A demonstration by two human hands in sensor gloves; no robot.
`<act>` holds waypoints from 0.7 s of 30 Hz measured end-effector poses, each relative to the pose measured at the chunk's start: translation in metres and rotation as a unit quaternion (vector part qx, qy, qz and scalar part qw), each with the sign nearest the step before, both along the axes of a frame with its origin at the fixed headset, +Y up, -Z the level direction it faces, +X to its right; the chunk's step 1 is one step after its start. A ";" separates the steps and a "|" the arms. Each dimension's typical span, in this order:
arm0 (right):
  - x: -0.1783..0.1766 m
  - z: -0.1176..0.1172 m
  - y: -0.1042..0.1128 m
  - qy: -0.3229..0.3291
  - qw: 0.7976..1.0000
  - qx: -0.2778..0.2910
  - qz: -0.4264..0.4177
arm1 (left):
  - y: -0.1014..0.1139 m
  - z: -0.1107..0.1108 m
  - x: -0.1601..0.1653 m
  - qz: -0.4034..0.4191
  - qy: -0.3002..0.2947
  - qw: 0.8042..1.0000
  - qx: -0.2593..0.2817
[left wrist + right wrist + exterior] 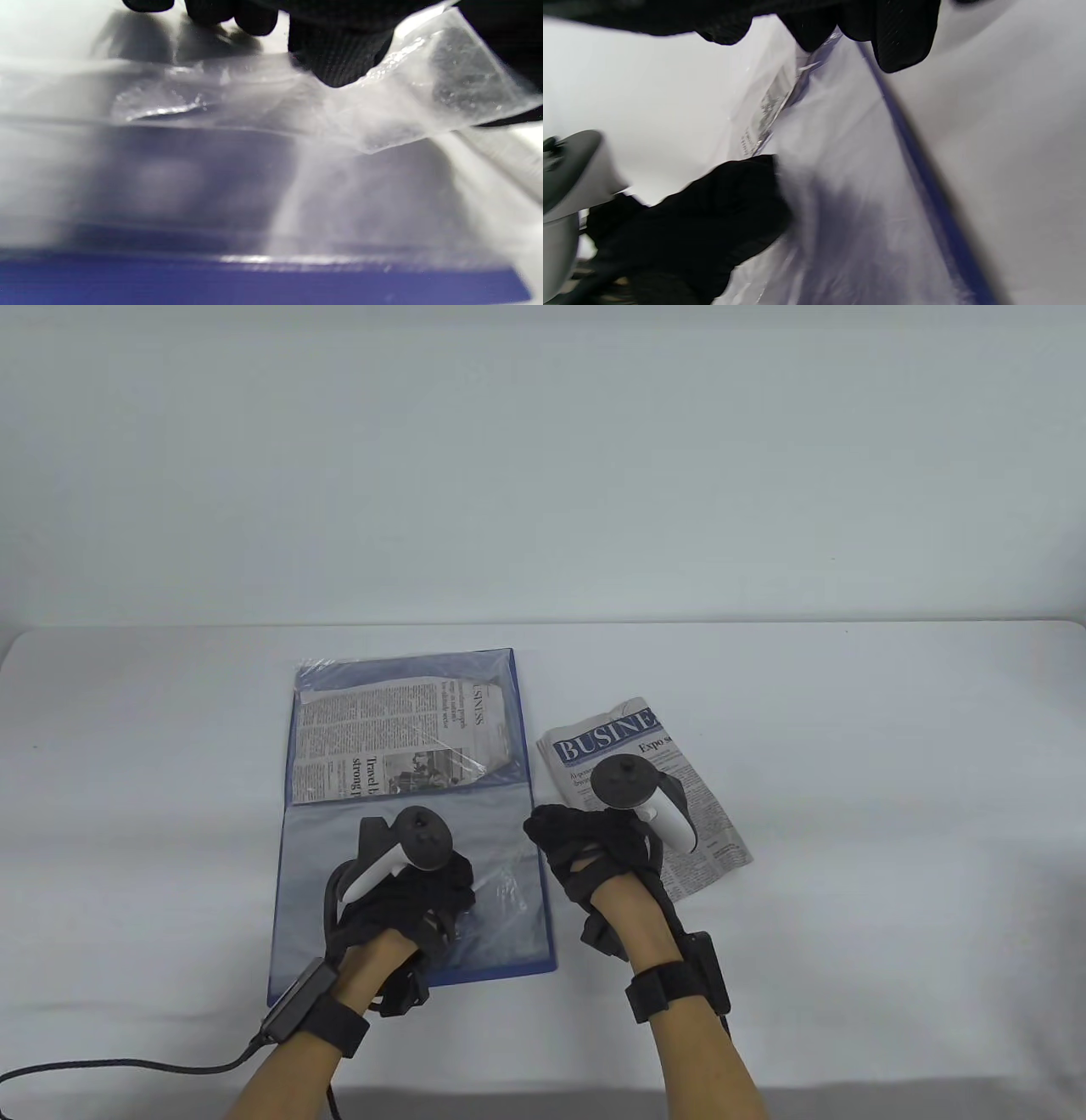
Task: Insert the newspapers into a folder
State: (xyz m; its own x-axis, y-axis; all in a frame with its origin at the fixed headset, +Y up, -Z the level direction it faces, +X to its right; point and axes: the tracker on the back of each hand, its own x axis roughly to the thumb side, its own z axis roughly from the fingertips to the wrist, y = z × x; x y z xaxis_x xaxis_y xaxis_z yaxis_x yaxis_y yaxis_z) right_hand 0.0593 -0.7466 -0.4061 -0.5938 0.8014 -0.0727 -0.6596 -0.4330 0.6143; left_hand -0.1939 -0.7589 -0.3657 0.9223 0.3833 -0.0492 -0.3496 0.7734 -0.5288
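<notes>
A blue folder (339, 848) with clear plastic sleeves lies flat on the table, left of centre. One folded newspaper (399, 738) sits inside a sleeve in its far half. My left hand (441, 899) is over the folder's near half and pinches a lifted corner of a clear sleeve (403, 97) between its fingers (339, 59). A second folded newspaper (704, 823), headed "BUSINESS", lies on the table right of the folder. My right hand (551, 827) hovers over that paper's left side, its fingertips (903, 42) curled by the folder's right edge (925, 178). What they touch is hidden.
The white table (848, 729) runs wide to the right and behind the folder. A black cable (127, 1065) trails from my left wrist to the table's near left edge.
</notes>
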 end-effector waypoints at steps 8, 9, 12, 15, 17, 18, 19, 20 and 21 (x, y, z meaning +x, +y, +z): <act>-0.012 0.003 -0.011 -0.006 1.000 -0.025 -0.013 | 0.009 -0.003 -0.019 0.070 0.029 0.997 0.002; -0.015 0.003 -0.014 0.002 0.999 -0.035 -0.032 | 0.009 -0.003 -0.019 0.072 0.028 0.997 0.000; -0.029 0.005 -0.024 0.043 0.987 -0.082 -0.132 | 0.010 -0.004 -0.020 0.074 0.025 0.997 -0.003; -0.035 0.005 -0.023 0.061 0.991 -0.060 -0.105 | 0.011 -0.004 -0.020 0.080 0.027 0.996 -0.004; -0.036 0.005 -0.022 0.061 0.992 -0.053 -0.094 | 0.011 -0.004 -0.020 0.081 0.028 0.996 -0.004; -0.036 0.005 -0.022 0.058 0.993 -0.050 -0.092 | 0.012 -0.004 -0.020 0.082 0.028 0.996 -0.004; -0.035 0.005 -0.022 0.055 0.994 -0.048 -0.087 | 0.012 -0.004 -0.021 0.084 0.028 0.996 -0.004; -0.035 0.004 -0.022 0.057 0.994 -0.049 -0.078 | 0.012 -0.004 -0.021 0.084 0.029 0.996 -0.003; -0.033 0.004 -0.022 0.059 0.995 -0.050 -0.070 | 0.012 -0.004 -0.021 0.085 0.031 0.996 -0.002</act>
State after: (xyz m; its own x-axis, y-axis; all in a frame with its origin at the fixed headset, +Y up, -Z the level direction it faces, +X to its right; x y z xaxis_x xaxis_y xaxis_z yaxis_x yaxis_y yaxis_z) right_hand 0.0261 -0.7681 -0.4018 -0.4865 0.8688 -0.0920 -0.6291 -0.2754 0.7269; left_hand -0.2150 -0.7467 -0.3697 0.8391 0.5337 -0.1055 -0.5073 0.6976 -0.5059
